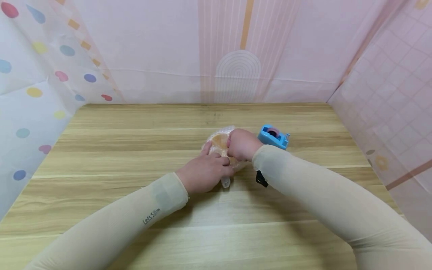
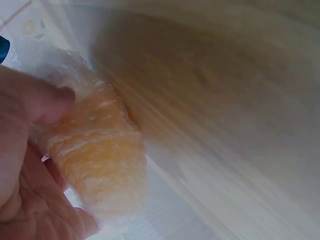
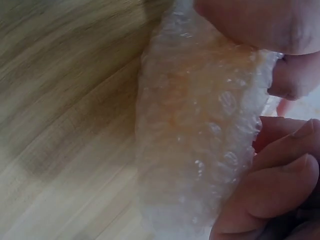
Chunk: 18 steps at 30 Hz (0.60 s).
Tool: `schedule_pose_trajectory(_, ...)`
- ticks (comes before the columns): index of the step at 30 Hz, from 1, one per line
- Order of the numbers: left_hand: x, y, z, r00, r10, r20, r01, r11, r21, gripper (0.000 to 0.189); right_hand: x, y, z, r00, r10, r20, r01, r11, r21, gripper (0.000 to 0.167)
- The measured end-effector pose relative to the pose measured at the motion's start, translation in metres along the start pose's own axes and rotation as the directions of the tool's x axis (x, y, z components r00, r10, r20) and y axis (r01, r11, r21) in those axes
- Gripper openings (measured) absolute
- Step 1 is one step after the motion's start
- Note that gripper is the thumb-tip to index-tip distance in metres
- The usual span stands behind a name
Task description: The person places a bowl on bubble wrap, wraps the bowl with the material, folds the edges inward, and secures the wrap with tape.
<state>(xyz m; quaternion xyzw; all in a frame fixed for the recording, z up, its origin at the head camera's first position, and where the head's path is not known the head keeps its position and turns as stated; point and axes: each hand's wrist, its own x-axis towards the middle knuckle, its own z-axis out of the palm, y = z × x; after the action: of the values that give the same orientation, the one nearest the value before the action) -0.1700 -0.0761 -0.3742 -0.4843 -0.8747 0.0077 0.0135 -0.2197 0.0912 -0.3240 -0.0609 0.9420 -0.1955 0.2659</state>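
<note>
A yellow-orange item wrapped in clear bubble wrap [image 1: 220, 140] lies on the wooden table between both hands. My left hand [image 1: 206, 171] holds its near left side; in the left wrist view the thumb lies over the bubble wrap, with fingers round the edge. On the far right side, my right hand [image 1: 243, 144] has its fingers curled and grips the wrapping. The right wrist view shows fingertips of both hands along one edge of the wrapped bundle [image 3: 190, 120]. A loose end of wrap [image 1: 225, 182] sticks out below the left hand. The wrap blurs what kind of item is inside.
A blue tape dispenser [image 1: 274, 137] with a pinkish roll stands just right of the right hand, behind its forearm. Printed cloth walls [image 1: 152, 48] border the wooden table [image 1: 111, 150] at the back and both sides.
</note>
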Motion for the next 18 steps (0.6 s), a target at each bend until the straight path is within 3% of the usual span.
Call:
schedule_pose_trajectory(6,0.0006,-0.0004,0.0013,1.0,0.008,-0.013,-0.008,1.0,0.007,0.036,0.0054,0.0009,0.003,0.998,-0.056,-0.03,0.05,0.984,-0.172,0.028)
schedule_pose_trajectory(10,0.001,-0.0003,0.0018,1.0,0.008,-0.02,-0.008,1.0,0.012,0.035,0.0088,0.0006,0.0055,0.998,-0.036,-0.042,0.028,0.984,-0.177,0.024)
schedule_pose_trajectory(16,0.0016,0.0008,0.0004,1.0,0.003,-0.028,-0.004,1.0,-0.003,0.031,0.0091,-0.0023,0.0078,0.999,-0.032,-0.037,0.023,0.977,-0.211,0.003)
schedule_pose_trajectory(18,0.0021,0.0008,0.0004,1.0,0.005,-0.029,-0.005,1.0,-0.004,0.03,0.009,-0.003,0.0083,0.999,-0.032,-0.034,0.024,0.977,-0.211,0.004)
